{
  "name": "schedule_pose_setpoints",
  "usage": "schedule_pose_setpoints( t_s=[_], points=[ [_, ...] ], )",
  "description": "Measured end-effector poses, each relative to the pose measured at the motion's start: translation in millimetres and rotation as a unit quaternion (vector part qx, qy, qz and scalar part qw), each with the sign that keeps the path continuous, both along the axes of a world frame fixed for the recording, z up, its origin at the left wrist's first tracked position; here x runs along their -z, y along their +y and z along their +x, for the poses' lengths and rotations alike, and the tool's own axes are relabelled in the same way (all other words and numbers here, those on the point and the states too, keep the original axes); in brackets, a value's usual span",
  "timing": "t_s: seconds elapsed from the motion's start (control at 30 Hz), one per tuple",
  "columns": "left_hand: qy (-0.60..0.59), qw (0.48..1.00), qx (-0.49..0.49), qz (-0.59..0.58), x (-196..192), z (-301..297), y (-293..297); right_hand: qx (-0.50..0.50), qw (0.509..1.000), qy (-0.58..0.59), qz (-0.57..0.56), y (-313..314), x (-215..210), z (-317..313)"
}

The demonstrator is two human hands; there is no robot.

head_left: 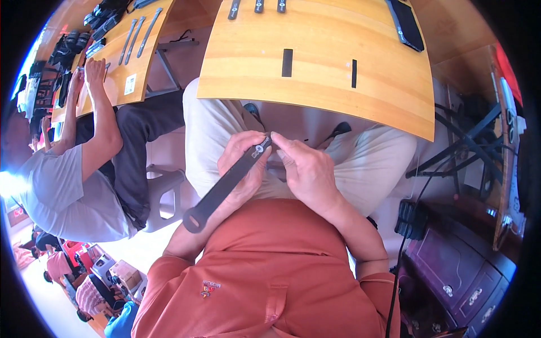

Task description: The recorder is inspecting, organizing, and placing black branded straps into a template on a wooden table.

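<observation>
A long dark strap (228, 183) with a rounded, slotted end and a small white print is in my hands above my lap, slanting down to the left. My left hand (243, 168) is closed around it near the printed end, with the slotted end reaching back over my left forearm. Fingers and thumb of my right hand (307, 168) pinch the tip at that same printed end. What lies beneath the fingers there is hidden. On the wooden table ahead are a short black strip (287, 63) and a narrower black strip (354, 73).
Three dark straps (258, 5) lie at the table's (242, 79) far edge, and a long black bundle (407, 25) at its far right. Left, a co-worker (56, 191) works at another table (118, 84). A black cable (401, 253) hangs beside purple cabinets (456, 270) on my right.
</observation>
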State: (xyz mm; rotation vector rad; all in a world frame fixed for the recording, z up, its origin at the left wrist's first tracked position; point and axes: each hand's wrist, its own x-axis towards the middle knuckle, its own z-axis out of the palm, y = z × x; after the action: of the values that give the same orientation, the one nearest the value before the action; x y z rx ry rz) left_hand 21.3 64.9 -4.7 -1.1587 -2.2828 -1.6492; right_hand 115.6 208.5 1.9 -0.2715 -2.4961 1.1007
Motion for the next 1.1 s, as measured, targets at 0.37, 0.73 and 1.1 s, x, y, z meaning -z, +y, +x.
schedule_pose_setpoints(
  t_s=[0.37, 0.73, 1.1],
  points=[
    [0.056, 0.998, -0.014, -0.012, 12, 1, -3, 0.011, 0.993, -0.081, 0.081, -9, -3, 0],
    [0.021, 1.0, -0.015, -0.013, 20, 2, -7, -0.025, 0.998, -0.059, 0.018, -8, 7, -4],
    [-0.159, 0.987, -0.017, -0.011, 13, 2, -8, -0.026, 0.994, -0.035, -0.099, -6, -7, 4]
  ],
)
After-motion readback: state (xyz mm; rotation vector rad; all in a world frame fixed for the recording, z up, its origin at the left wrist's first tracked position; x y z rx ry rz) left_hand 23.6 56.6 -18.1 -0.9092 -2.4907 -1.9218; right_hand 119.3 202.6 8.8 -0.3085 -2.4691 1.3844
